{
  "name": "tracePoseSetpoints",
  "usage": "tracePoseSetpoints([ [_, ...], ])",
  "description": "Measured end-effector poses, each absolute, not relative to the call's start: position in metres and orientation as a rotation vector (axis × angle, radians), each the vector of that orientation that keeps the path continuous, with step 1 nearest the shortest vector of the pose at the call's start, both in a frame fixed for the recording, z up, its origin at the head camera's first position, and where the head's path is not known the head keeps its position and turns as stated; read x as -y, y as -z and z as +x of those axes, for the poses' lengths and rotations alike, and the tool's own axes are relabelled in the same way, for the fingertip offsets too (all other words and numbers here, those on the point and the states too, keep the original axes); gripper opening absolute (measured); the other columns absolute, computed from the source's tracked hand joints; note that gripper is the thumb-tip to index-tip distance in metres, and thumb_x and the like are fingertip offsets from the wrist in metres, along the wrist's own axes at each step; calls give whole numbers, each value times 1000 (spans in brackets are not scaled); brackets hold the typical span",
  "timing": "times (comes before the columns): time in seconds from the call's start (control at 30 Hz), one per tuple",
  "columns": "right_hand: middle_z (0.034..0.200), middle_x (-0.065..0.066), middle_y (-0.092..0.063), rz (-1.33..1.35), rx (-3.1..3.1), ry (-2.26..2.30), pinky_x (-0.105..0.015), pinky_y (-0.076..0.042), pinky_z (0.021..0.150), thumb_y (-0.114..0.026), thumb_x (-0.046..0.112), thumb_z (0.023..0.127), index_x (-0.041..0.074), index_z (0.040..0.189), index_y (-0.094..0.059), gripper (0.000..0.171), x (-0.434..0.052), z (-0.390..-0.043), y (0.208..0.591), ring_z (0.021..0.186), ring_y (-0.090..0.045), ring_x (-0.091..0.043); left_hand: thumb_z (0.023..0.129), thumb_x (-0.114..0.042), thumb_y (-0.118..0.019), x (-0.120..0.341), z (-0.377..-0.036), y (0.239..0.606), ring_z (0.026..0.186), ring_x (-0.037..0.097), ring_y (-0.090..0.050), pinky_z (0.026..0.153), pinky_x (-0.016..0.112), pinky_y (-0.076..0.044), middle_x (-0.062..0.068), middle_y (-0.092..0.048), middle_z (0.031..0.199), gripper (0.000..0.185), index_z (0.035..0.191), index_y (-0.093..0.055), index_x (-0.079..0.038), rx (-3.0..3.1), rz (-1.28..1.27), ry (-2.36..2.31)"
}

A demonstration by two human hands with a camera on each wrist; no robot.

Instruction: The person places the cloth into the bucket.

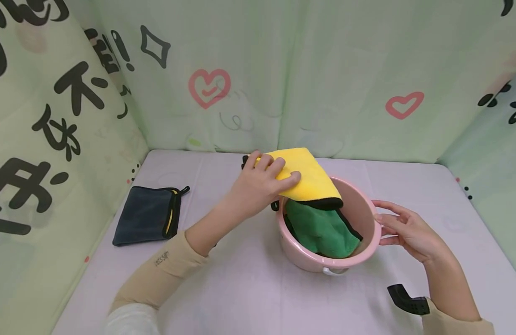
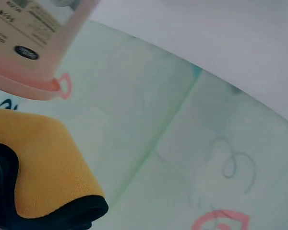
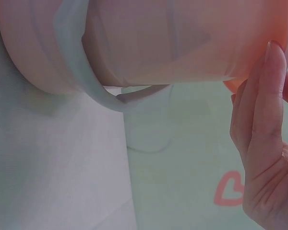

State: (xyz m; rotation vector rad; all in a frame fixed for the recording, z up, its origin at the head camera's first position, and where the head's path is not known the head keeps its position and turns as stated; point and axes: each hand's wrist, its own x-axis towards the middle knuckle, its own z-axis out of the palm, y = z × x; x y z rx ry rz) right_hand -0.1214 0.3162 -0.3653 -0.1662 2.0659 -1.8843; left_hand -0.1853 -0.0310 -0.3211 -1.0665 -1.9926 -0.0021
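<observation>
Clock face centred on the round pale-pink plastic bucket [image 1: 298, 257], twelve pointing away from the person. Nearest: curved black plastic piece [image 1: 408, 302] at the right wrist, four o'clock; then the bucket's white plastic handle [image 1: 335, 271], six. Right hand [image 1: 410, 230] at three, rim held lightly between thumb and fingers. Rumpled green fabric cloth [image 1: 325, 230], black-edged, lay inside the bucket. Folded navy fabric cloth [image 1: 142, 216] lay at nine, well apart, on the white-covered table [image 1: 241, 288]. Left hand [image 1: 262, 184] at ten, clamped on a folded yellow fabric cloth [image 1: 310, 174] with black edging, which overhung the bucket's mouth toward twelve. Pale-green printed curtain [image 1: 308, 70] stood beyond.

Handling, judged: best to keep the fold together and the loose corner clear of the rim; light, steady pressure at three seemed enough against tipping.

Not determined: whether yellow met green, what lay beneath the green cloth, which cloth owned the black loop [image 1: 275, 205] just past nine. Left wrist view cut its hand off almost entirely; bucket label [image 2: 26, 26] too blurred to read.
</observation>
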Motion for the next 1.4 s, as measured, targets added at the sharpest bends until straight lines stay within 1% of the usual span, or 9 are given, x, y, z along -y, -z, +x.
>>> tracePoseSetpoints([
  [0.13, 91, 4, -67, -139, -2098, 1856, -31, -54, 60, -47, 7, 94, 33, 115, -51, 33, -316, -122, 365, 72, -66, -15, 87, -18, -49, 18, -176, 315, 80, 22, -47, 80, 39, -41, 4, -52, 89, 17, 101, -52, -26, 1947, -1107, 16],
  [0.27, 91, 5, -67, -133, -2129, 1822, -31, -54, 61, -47, 9, 95, 33, 116, -49, 32, -315, -122, 366, 73, -67, -15, 88, -19, -47, 7, -169, 314, 78, 21, -47, 77, 37, -41, 2, -52, 89, 15, 99, -52, -27, 1918, -1139, 18],
  [0.67, 95, 6, -66, -155, -2138, 1816, -32, -54, 61, -46, 8, 95, 34, 116, -48, 34, -316, -122, 367, 75, -67, -17, 92, -18, -39, -15, -159, 332, 75, 18, -45, 75, 34, -41, 0, -51, 90, 20, 98, -54, -30, 1918, -1276, 4],
  [0.77, 95, 7, -66, -140, -2153, 1805, -32, -54, 62, -46, 9, 95, 35, 116, -48, 33, -316, -122, 367, 75, -67, -17, 92, -19, -39, -20, -158, 337, 74, 18, -44, 76, 33, -40, -1, -51, 91, 21, 99, -54, -32, 1927, -1294, 4],
  [0.9, 95, 8, -66, -127, -2159, 1799, -31, -54, 62, -47, 10, 95, 35, 115, -48, 32, -315, -121, 367, 74, -67, -16, 92, -21, -41, -26, -159, 342, 77, 17, -45, 79, 33, -40, -1, -51, 95, 22, 102, -55, -34, 1974, -1333, -13],
  [1.03, 94, 8, -67, -133, -2153, 1803, -31, -55, 62, -47, 10, 95, 35, 115, -49, 33, -315, -121, 367, 74, -67, -16, 91, -21, -43, -30, -160, 346, 77, 17, -45, 75, 31, -40, -1, -50, 96, 20, 102, -54, -33, 2015, -1358, -56],
  [1.13, 94, 8, -66, -130, -2160, 1798, -31, -55, 62, -47, 10, 95, 35, 115, -49, 32, -315, -121, 367, 74, -67, -16, 90, -23, -48, -33, -160, 347, 79, 17, -46, 74, 31, -39, -1, -49, 98, 17, 102, -53, -33, 2048, -1376, -68],
  [1.27, 95, 9, -66, -115, -2168, 1789, -31, -55, 62, -48, 11, 94, 36, 114, -48, 32, -315, -122, 367, 74, -66, -16, 88, -31, -57, -37, -162, 346, 87, 18, -47, 75, 32, -37, 0, -48, 103, 19, 106, -52, -32, 2132, -1429, -115],
  [1.4, 94, 9, -66, -103, -2174, 1777, -31, -54, 62, -48, 12, 95, 37, 114, -48, 32, -315, -122, 367, 75, -66, -16, 86, -40, -59, -40, -162, 345, 94, 17, -46, 76, 32, -36, -1, -46, 108, 28, 110, -49, -33, 2214, -1489, -243],
])
